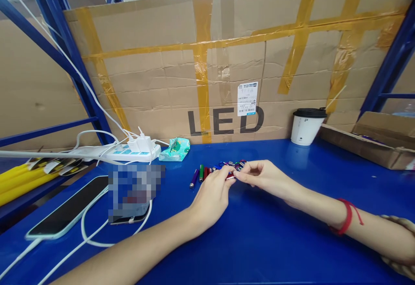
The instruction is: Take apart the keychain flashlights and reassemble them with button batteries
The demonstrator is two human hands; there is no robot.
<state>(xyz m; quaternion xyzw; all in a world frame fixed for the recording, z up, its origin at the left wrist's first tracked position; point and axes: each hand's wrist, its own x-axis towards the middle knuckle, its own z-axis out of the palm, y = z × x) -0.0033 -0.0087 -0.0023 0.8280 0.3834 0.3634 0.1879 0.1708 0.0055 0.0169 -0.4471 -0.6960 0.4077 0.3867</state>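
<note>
Between my two hands is a small shiny red metal tube (230, 175), partly hidden by fingers. My left hand (212, 196) is closed around its left part. The thumb and fingertips of my right hand (267, 176) pinch at its right end. Left of my left hand, a purple tube (193, 178) and a green tube (201, 172) lie on the blue tabletop (259, 242), with red ones (205, 173) beside them. Behind my fingers lies a cluster of small metal rings and coloured pieces (231, 164), partly covered by my hands.
On the left are a phone (71, 207), a second phone (129, 219) partly blurred out, white cables and a power strip (113, 152). A green tissue pack (175, 149) lies at the back. A lidded paper cup (306, 127) and a cardboard tray (372, 147) stand at right.
</note>
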